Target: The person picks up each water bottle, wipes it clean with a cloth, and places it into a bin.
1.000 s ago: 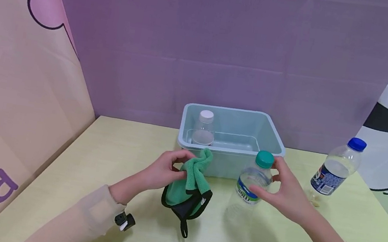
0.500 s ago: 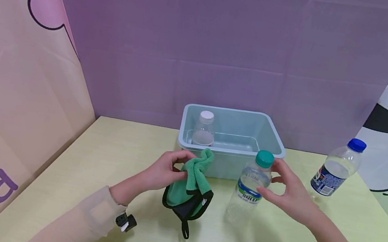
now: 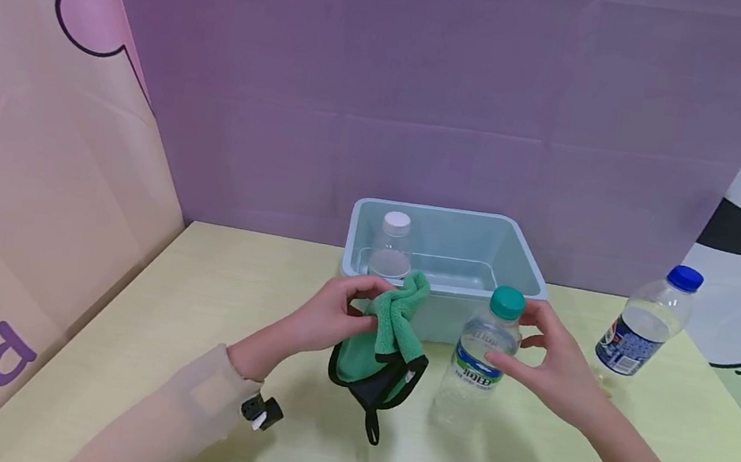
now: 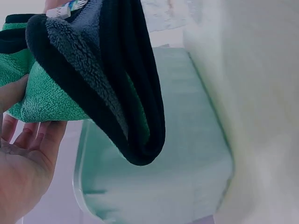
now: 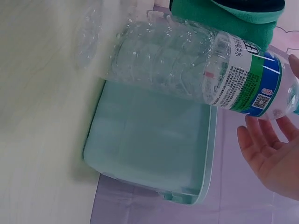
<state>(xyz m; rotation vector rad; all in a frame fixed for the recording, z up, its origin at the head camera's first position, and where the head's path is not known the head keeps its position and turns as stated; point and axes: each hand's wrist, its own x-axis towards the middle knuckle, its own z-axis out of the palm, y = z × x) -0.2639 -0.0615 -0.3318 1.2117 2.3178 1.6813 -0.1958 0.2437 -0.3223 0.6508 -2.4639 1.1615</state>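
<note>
My left hand pinches a green towel with black trim, its black loop hanging down above the table. In the left wrist view the towel's folded dark edge hangs in front of the bin. On the right, a clear plastic bottle with a teal cap stands upright before the bin's right side. Thumb and fingers of my right hand lie round its upper part, below the cap. The right wrist view shows the bottle's ridged lower body and its blue, green and white label.
A light blue bin stands behind both hands, with a white-capped bottle inside at its left. To the right is a blue-capped bottle with a dark blue label. A purple backdrop rises behind the table.
My left hand has carried the towel right and slightly up, closer to the teal-capped bottle. That bottle leaned a little a second ago and now stands straighter; my right hand stays at it.
</note>
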